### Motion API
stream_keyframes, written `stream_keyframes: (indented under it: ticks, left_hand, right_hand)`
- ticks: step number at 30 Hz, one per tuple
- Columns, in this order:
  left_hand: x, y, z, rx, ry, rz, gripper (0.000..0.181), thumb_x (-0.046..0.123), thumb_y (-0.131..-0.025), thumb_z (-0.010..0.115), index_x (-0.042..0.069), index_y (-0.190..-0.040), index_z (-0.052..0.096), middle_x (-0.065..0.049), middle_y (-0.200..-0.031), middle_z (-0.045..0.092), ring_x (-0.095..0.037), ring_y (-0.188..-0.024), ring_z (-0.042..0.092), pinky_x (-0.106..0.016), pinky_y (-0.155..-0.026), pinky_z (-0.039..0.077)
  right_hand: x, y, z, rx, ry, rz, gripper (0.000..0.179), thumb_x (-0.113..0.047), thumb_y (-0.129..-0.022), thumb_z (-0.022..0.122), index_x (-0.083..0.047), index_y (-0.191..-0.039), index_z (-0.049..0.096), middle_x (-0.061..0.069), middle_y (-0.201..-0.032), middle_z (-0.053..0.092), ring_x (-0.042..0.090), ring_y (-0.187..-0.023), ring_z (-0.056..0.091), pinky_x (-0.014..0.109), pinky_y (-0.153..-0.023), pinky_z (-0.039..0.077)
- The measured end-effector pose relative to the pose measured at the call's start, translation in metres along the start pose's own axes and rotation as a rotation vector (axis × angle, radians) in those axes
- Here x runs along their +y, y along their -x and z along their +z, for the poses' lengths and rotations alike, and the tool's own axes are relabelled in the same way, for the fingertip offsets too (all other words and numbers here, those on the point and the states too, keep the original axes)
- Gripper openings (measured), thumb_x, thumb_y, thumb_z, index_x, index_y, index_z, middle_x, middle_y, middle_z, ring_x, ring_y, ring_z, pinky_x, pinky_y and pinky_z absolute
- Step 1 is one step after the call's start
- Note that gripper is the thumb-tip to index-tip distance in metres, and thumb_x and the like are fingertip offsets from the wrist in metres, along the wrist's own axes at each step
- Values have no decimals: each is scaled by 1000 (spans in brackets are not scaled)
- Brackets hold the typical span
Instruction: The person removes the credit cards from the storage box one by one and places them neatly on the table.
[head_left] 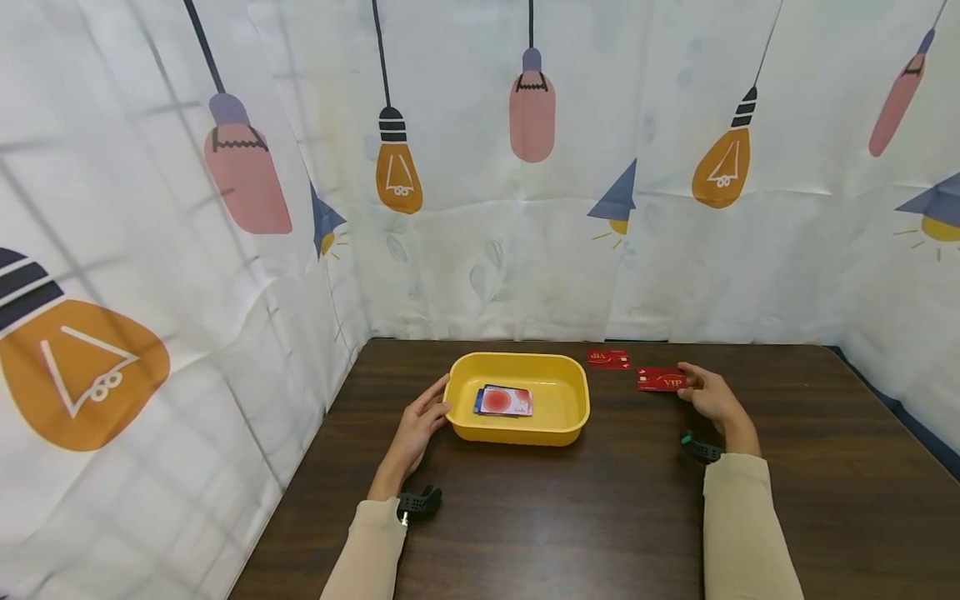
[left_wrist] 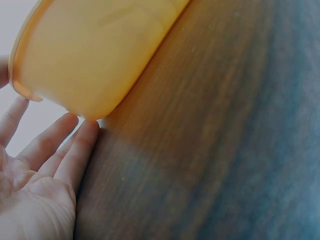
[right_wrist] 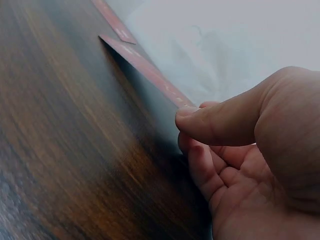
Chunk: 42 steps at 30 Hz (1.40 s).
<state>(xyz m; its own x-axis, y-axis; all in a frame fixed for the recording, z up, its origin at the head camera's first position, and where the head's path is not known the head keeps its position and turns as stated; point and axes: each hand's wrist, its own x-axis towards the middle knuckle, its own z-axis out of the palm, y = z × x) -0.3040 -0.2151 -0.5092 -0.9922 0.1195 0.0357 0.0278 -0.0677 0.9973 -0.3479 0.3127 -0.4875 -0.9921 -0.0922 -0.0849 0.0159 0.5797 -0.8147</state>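
A yellow plastic basin (head_left: 555, 433) stands on the table, with a small stack of cards (head_left: 504, 401) inside. My left hand (head_left: 418, 423) touches the basin's left end, its fingers mostly straight; in the left wrist view fingertips rest against the outer wall (left_wrist: 95, 65). To the right, my right hand (head_left: 716, 400) pinches the right end of a red VIP card (head_left: 658, 379) between thumb and fingers. The right wrist view shows this red card (right_wrist: 150, 72) tilted, its near end raised from the table.
A second red VIP card (head_left: 608, 359) lies near the table's back edge, between the basin and the pinched card. The dark wooden table (head_left: 570, 525) meets a white curtain (head_left: 480, 275) with printed lamps at its back and left.
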Motion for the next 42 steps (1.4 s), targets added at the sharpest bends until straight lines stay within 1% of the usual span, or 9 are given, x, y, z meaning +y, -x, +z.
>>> stream_keyframes:
  ticks: [3, 7, 10, 16, 19, 24, 32, 37, 42]
  left_hand:
    - [1, -1, 1, 5, -7, 3, 53, 17, -104, 58, 24, -155, 47, -11, -158, 48, -30, -141, 49, -20, -98, 53]
    - [2, -1, 2, 9, -9, -2, 53, 17, -104, 59, 24, -155, 47, -10, -158, 48, -29, -141, 49, -20, -97, 53]
    - [3, -1, 2, 9, -8, -7, 53, 18, -103, 60, 24, -155, 47, -9, -158, 48, -28, -141, 49, -19, -97, 53]
    - [4, -1, 3, 13, -14, 0, 53, 19, -103, 61, 24, -154, 48, -10, -157, 49, -29, -141, 50, -20, -97, 53]
    - [4, -1, 4, 10, -18, -1, 53, 18, -103, 60, 24, -155, 48, -11, -157, 49, -29, -141, 50, -20, -98, 53]
    - [3, 0, 4, 12, -10, -2, 53, 16, -103, 60, 24, -154, 48, -12, -156, 50, -30, -140, 50, -20, -96, 53]
    - [3, 1, 3, 10, -12, 6, 54, 19, -103, 61, 23, -155, 47, -14, -156, 49, -29, -140, 50, -20, -98, 53]
    - [3, 1, 2, 20, -14, 5, 53, 18, -103, 61, 23, -154, 48, -13, -155, 50, -29, -139, 51, -20, -97, 53]
    - [3, 1, 2, 18, -24, 8, 53, 19, -103, 60, 21, -155, 47, -15, -156, 50, -29, -139, 52, -21, -98, 53]
  right_hand:
    - [1, -1, 0, -9, -4, 1, 64, -3, -104, 49, 6, -160, 20, 32, -129, 42, 38, -110, 46, 37, -87, 46]
    - [1, 0, -2, -40, -16, 24, 65, -4, -105, 49, 5, -161, 17, 35, -136, 37, 44, -119, 42, 50, -95, 44]
    - [-1, -2, -6, -64, -8, 31, 65, -5, -106, 48, 6, -161, 16, 36, -138, 35, 46, -123, 40, 55, -99, 42]
    - [-2, -11, -12, -87, 41, 15, 62, -4, -105, 50, 8, -159, 20, 33, -132, 40, 39, -113, 43, 44, -90, 43]
    - [0, -16, -15, -88, 71, 13, 61, -4, -105, 50, 9, -158, 22, 34, -131, 41, 39, -111, 44, 42, -88, 44]
    - [2, -23, -17, -95, 105, 12, 61, -4, -105, 50, 9, -158, 22, 37, -134, 39, 44, -115, 44, 49, -90, 45]
    - [0, -40, -20, -107, 231, -16, 59, -7, -106, 48, 8, -158, 24, 43, -137, 42, 55, -122, 47, 64, -97, 45]
    - [-1, -50, -23, -126, 294, -16, 59, -8, -105, 50, 9, -157, 26, 45, -136, 45, 54, -122, 49, 65, -101, 43]
    - [-2, -56, -23, -130, 387, -48, 57, -5, -103, 54, 12, -152, 32, 43, -125, 53, 48, -107, 57, 57, -91, 48]
